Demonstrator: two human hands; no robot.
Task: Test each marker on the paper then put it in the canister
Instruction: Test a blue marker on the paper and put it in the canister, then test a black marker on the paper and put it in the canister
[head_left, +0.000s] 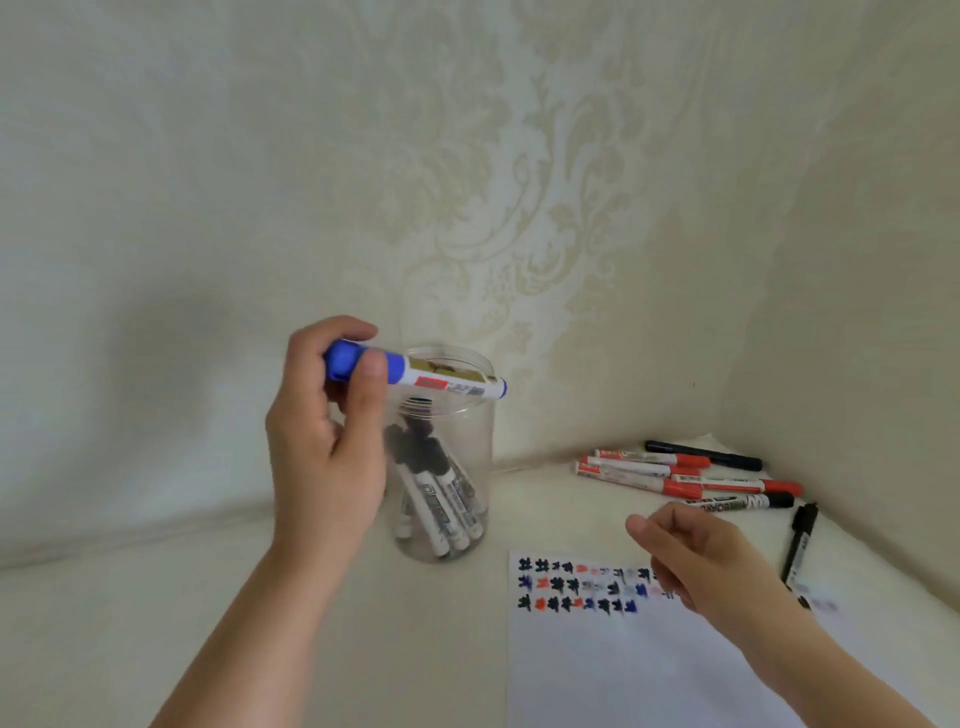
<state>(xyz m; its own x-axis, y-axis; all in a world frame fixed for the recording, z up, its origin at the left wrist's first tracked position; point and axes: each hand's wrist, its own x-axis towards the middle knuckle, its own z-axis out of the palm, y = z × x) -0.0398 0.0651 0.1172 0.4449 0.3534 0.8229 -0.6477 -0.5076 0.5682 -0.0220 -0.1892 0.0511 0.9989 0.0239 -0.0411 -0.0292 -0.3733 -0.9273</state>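
My left hand (324, 447) grips a blue-capped marker (431, 378) by its cap end and holds it level just above the mouth of the clear canister (470, 441). Several black-capped markers (439, 499) stand inside the canister. The white paper (623, 660) lies at the lower right with rows of black, red and blue test marks (576, 587) along its top. My right hand (701, 558) hovers over the paper's upper right part, fingers loosely curled, holding nothing.
A loose pile of red-capped and black markers (685, 475) lies at the back right near the corner. One black marker (800, 543) lies apart to the right of my right hand. Patterned cream walls close the space behind and at right.
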